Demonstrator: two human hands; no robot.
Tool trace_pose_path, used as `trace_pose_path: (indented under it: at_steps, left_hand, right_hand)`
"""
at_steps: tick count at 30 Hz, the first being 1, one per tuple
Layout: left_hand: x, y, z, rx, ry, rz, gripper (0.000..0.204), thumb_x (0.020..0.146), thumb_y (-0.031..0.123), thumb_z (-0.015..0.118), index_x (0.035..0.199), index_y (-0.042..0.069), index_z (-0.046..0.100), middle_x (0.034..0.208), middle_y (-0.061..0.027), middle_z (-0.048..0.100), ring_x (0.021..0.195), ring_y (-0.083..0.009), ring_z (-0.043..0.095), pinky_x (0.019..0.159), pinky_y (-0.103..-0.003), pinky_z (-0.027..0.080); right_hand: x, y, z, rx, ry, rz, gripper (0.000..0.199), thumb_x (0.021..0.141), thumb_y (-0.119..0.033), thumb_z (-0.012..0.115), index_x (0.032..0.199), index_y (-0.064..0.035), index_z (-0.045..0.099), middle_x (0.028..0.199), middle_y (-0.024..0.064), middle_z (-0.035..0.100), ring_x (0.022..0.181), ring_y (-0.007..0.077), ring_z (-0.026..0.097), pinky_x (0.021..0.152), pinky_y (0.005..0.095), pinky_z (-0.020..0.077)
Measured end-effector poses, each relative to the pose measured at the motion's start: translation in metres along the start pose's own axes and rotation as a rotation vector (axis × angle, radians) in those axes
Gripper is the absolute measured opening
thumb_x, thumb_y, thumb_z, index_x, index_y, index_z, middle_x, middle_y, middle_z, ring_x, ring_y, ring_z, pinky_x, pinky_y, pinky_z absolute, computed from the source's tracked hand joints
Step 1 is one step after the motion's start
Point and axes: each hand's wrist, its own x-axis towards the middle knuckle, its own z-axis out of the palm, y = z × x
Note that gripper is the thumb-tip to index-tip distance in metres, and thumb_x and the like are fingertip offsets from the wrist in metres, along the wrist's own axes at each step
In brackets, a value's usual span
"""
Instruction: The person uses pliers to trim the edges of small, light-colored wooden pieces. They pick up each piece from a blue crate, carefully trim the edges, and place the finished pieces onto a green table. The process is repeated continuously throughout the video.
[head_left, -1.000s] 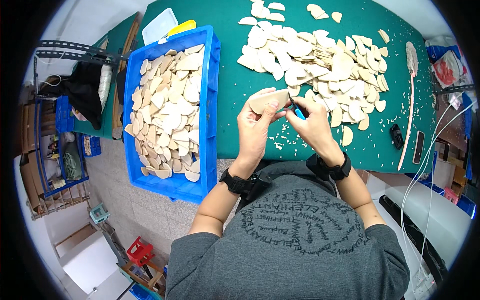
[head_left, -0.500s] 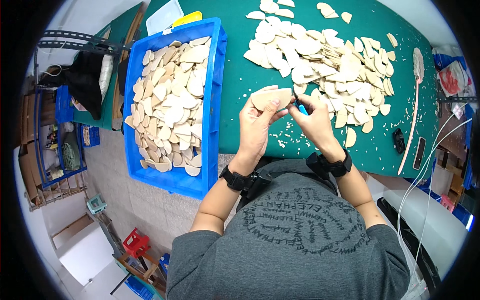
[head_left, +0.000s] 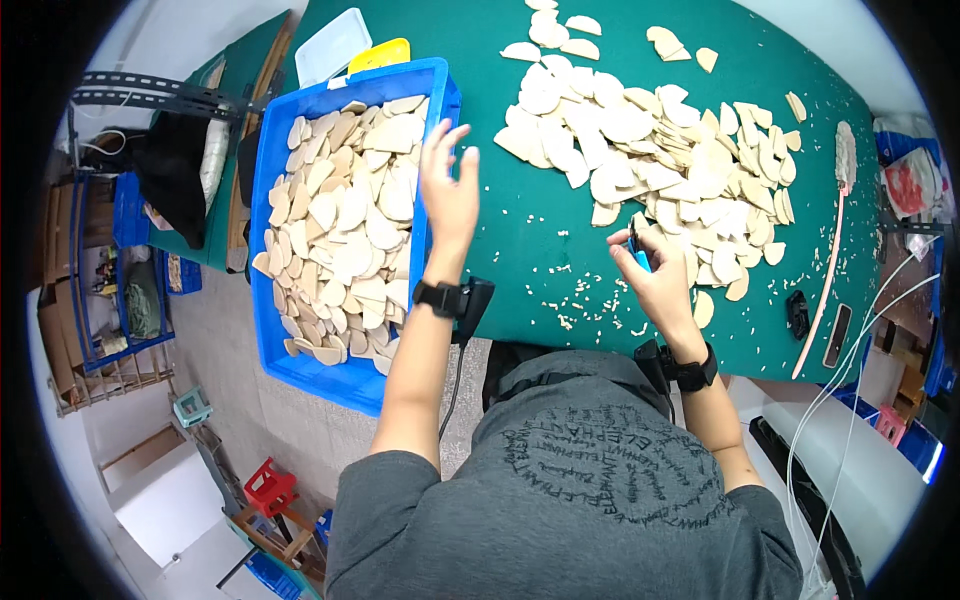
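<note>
Since half a second ago our left hand (head_left: pixel 448 190) has swung to ten o'clock, open and empty over the blue crate (head_left: pixel 280 180) of wooden pieces (head_left: pixel 345 230), while our right hand (head_left: pixel 655 275) grips a blue tool (head_left: pixel 640 255); we'd best let pieces drop well inside the rim.

Red stool (head_left: pixel 268 487) on floor; perhaps a phone (head_left: pixel 838 336) on table.

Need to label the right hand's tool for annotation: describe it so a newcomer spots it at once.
Start at the green table and go to the near edge of the pale wood pieces. The right hand rests there, closed on a small blue tool. It is the only bright blue thing among the beige pieces.
</note>
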Motion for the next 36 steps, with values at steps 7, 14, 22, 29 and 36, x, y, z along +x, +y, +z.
trace_pose_path:
  at_steps: [7, 14, 22, 29, 36]
  left_hand:
    - [0.035, -0.092, 0.083, 0.556, -0.326, 0.188, 0.032, 0.079, 0.004, 0.059, 0.111, 0.006, 0.058, 0.114, -0.0171, 0.056, 0.107, -0.0363, 0.051, 0.09, -0.043, 0.043]
    - [-0.026, -0.022, 0.052, -0.68, -0.505, -0.691, 0.018, 0.085, 0.012, 0.061, 0.096, 0.007, 0.047, 0.083, -0.0051, 0.059, 0.07, -0.0105, 0.056, 0.058, -0.025, 0.046]
    - [-0.081, 0.065, 0.013, -0.785, -0.577, -0.433, 0.037, 0.087, 0.023, 0.067, 0.115, 0.005, 0.05, 0.096, -0.005, 0.059, 0.08, -0.0085, 0.058, 0.056, -0.02, 0.047]
    - [-0.099, 0.097, -0.007, -0.577, -0.426, -0.255, 0.032, 0.085, 0.012, 0.068, 0.116, 0.003, 0.062, 0.102, -0.008, 0.066, 0.09, -0.011, 0.062, 0.071, -0.022, 0.051]
    - [-0.108, 0.099, -0.011, -0.483, -0.383, -0.101, 0.026, 0.085, 0.011, 0.067, 0.109, 0.004, 0.067, 0.099, -0.0093, 0.068, 0.089, -0.0129, 0.064, 0.077, -0.025, 0.051]
  right_hand:
    - [-0.018, 0.015, -0.023, 0.027, 0.13, 0.153, 0.012, 0.082, -0.008, 0.065, 0.092, -0.0009, 0.066, 0.069, -0.0035, 0.056, 0.06, 0.0027, 0.047, 0.054, 0.019, 0.0372]
    - [-0.01, 0.011, -0.019, 0.004, 0.047, 0.118, 0.015, 0.081, -0.011, 0.065, 0.092, -0.0005, 0.066, 0.069, -0.001, 0.059, 0.06, 0.0037, 0.049, 0.055, 0.0205, 0.0391]
    - [-0.003, -0.016, -0.001, -0.1, -0.163, -0.028, 0.023, 0.08, -0.018, 0.066, 0.093, -0.0003, 0.067, 0.067, 0.0043, 0.061, 0.058, 0.0077, 0.052, 0.055, 0.0244, 0.0417]
    - [-0.017, -0.017, -0.004, -0.077, -0.169, -0.096, 0.025, 0.079, -0.017, 0.064, 0.096, 0.0008, 0.066, 0.068, 0.0068, 0.062, 0.059, 0.009, 0.053, 0.056, 0.0252, 0.0432]
    - [-0.025, -0.027, -0.008, -0.157, -0.183, -0.18, 0.025, 0.079, -0.017, 0.064, 0.097, 0.0008, 0.066, 0.071, 0.01, 0.064, 0.061, 0.0122, 0.055, 0.059, 0.0268, 0.0451]
